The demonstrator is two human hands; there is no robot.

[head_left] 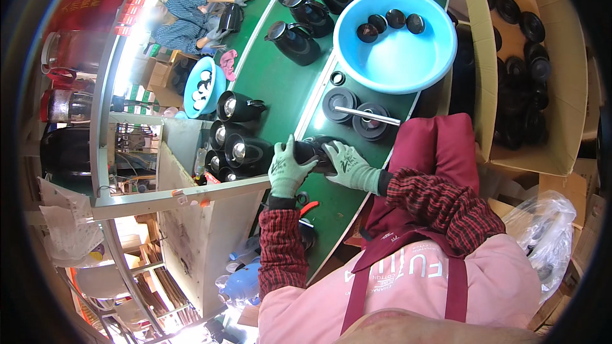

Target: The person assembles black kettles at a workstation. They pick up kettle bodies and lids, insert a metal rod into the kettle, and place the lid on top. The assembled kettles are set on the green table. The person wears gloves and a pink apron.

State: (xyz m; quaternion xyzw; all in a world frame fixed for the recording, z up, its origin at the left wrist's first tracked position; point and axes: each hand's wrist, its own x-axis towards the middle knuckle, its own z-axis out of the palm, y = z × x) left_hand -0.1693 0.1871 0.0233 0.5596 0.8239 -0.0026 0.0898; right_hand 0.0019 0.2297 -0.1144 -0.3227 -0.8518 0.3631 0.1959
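Both my hands wear pale green gloves and hold a dark, glossy jug low over the green bench. My left hand grips its left end, thumb and fingers around it. On the other end my right hand is closed, its fingers curled over the black surface. The gloves hide much of the jug's shape. Just beyond my right hand lie two round black discs with a pale rod across them. To the left, several black jugs lie with their shiny openings toward me.
A large blue basin holds several black caps. Black jugs stand farther along the green bench. At right, a cardboard box contains black round parts. Across the bench a co-worker handles a jug beside a smaller blue basin.
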